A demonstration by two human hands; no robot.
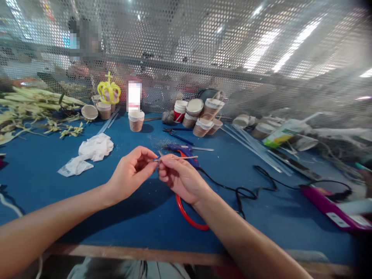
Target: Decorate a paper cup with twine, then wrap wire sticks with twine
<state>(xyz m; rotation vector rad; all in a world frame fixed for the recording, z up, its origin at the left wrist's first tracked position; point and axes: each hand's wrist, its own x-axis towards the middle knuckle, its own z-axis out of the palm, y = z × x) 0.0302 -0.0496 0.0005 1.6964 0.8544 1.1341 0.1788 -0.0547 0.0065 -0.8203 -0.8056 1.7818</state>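
My left hand (132, 168) and my right hand (181, 174) meet fingertip to fingertip above the middle of the blue table. Both are closed in a pinch on a thin tan strand (188, 157), whose free end sticks out to the right over my right hand. Its pinched part is small and mostly hidden by the fingers. A red scissors-like handle loop (186, 219) shows below my right hand; whether that hand also grips it, I cannot tell. Just behind the hands lies a blue glue gun (178, 147) with a clear glue stick in its back end.
Blue-handled pliers (177, 133) lie behind the glue gun. Small brown pots (203, 127) cluster at the back, a single pot (136, 122) to their left. Crumpled white tissue (95, 148) lies left, a black cable (226, 188) and purple power strip (334, 207) right. Perforated metal mesh (180, 38) closes the back.
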